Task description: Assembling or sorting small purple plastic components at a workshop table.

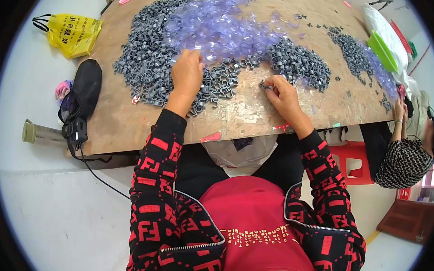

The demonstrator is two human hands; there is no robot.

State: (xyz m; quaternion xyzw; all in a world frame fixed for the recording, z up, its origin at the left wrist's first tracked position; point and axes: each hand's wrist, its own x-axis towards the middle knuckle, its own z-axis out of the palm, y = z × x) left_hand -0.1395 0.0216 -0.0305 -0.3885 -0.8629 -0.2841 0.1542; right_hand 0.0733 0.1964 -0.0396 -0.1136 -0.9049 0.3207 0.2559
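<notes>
Workshop with heaped grey parts (148, 50)

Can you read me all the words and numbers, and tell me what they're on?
I won't copy the words or numbers out, but here's where they are.
Yellow bag: dark printed characters, some of them big.
Red shirt: rows of small yellow letters and numbers across the front.
Black-and-red jacket: red letter-like shapes repeated all over.
I can't make out any other writing; anything else is too small or blurred.

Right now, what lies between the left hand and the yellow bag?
In the head view, heaped grey pieces, then brown tabletop nearer the bag.
</notes>
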